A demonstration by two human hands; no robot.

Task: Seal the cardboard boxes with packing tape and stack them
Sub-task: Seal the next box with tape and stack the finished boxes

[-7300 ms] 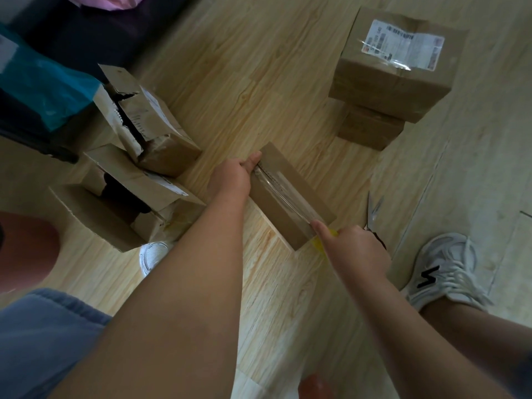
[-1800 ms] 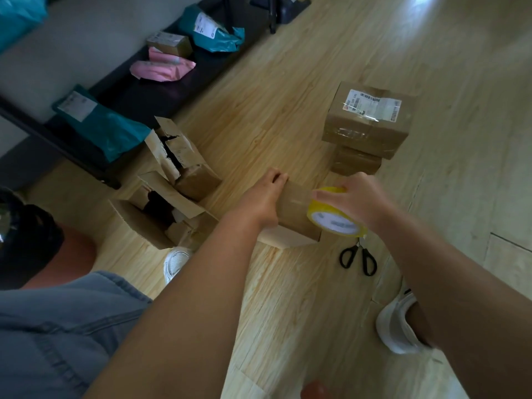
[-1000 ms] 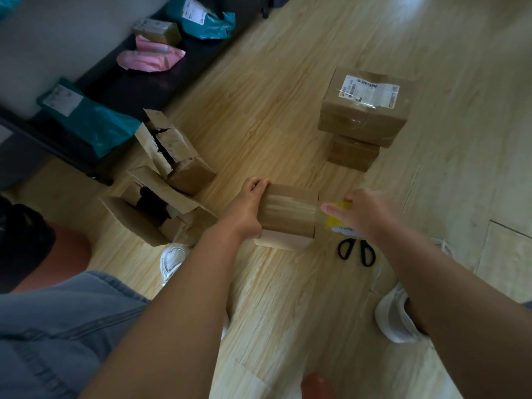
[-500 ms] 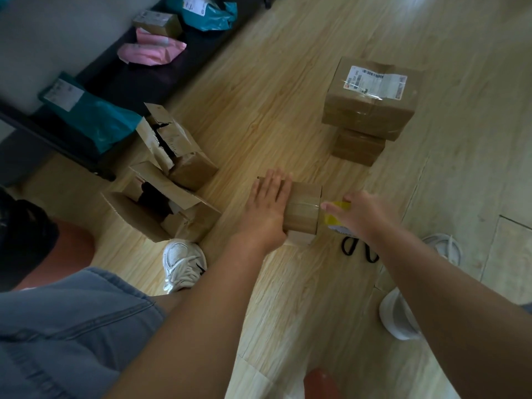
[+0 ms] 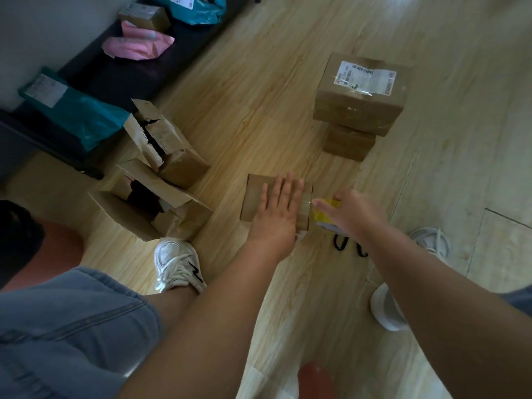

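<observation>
Left hand [image 5: 276,211] has slid onto the small brown cardboard box [image 5: 254,197], fingers flat, pressing tape [image 5: 304,207]; right hand [image 5: 355,216] grips the yellow tape roll [image 5: 326,216]; cutting seems next.

Light wood floor [image 5: 273,67]; dark bench [image 5: 129,79]; grey wall [image 5: 43,30]

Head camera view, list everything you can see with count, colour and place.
taped box: one, brown, floor centre
tape roll: one, yellow, at that box's right end
scissors: one, black handles, floor below the roll
stacked boxes: two, brown, far right, top one labelled
open boxes: two, brown, left
mailer bags: two, teal, dark bench
pink bag: one, pink, bench
small box: one, brown, bench
shoes: two, white, floor
left hand: flat on taped box
right hand: holding tape roll
</observation>
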